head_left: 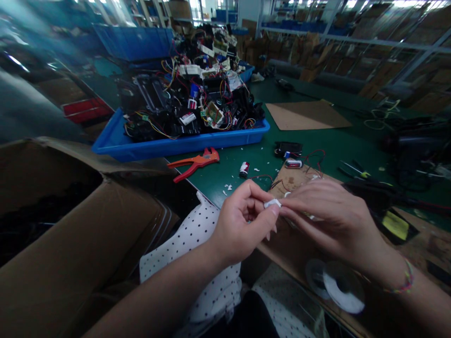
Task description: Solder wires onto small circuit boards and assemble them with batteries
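Observation:
My left hand pinches a small white piece between thumb and fingers at the table's near edge. The fingertips of my right hand are closed on the same piece from the right. Thin dark and red wires run behind the hands. A small cylinder with a torn white and red wrapper stands beyond my left hand, among white scraps. Farther right lie another red-and-white cylinder and a black part.
A blue tray heaped with wired black parts stands at the back left. Orange-red cutters lie at the table edge. Cardboard, pliers, a tape roll and an open carton surround the work area.

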Demonstrator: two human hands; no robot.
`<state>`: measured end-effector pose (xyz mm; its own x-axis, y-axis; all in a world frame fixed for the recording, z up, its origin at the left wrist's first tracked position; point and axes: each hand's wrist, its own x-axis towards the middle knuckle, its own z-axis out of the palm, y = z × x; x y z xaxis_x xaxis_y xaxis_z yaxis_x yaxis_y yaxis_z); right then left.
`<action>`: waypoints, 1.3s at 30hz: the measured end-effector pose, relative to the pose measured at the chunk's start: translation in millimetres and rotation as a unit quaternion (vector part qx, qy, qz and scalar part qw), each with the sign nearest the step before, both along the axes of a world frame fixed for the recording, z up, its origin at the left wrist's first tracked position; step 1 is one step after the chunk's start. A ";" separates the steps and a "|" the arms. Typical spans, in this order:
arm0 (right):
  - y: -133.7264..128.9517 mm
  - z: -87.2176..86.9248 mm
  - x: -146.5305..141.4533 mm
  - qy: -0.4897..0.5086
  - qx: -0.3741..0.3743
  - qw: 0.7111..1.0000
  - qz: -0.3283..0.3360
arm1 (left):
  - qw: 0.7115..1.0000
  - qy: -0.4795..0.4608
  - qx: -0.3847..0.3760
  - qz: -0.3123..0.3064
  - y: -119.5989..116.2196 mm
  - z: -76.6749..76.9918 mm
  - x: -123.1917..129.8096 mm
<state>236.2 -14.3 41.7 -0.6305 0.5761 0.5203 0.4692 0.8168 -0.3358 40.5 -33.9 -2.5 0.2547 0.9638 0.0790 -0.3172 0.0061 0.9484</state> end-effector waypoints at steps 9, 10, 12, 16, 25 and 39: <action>-3.2 3.1 -2.8 0.019 -0.015 1.000 -0.005 | 0.999 -0.005 0.026 -0.022 -1.8 1.2 -2.5; -3.5 4.1 -2.8 0.019 -0.016 1.000 -0.005 | 0.999 -0.005 0.029 -0.025 -1.9 1.0 -2.8; -4.1 5.5 -2.8 0.018 -0.015 1.000 -0.002 | 0.999 -0.003 0.037 -0.032 -1.8 0.2 -3.6; -5.8 4.8 -2.8 0.020 -0.013 1.000 0.003 | 0.998 0.020 0.049 -0.025 -0.6 -1.2 -5.2; -6.6 -1.9 -5.3 0.021 -0.030 0.999 0.011 | 1.000 0.009 0.000 -0.003 -0.5 -0.7 -6.8; -5.3 -3.3 -8.0 0.022 0.011 1.000 0.006 | 0.999 0.004 0.033 -0.001 0.2 1.8 -4.7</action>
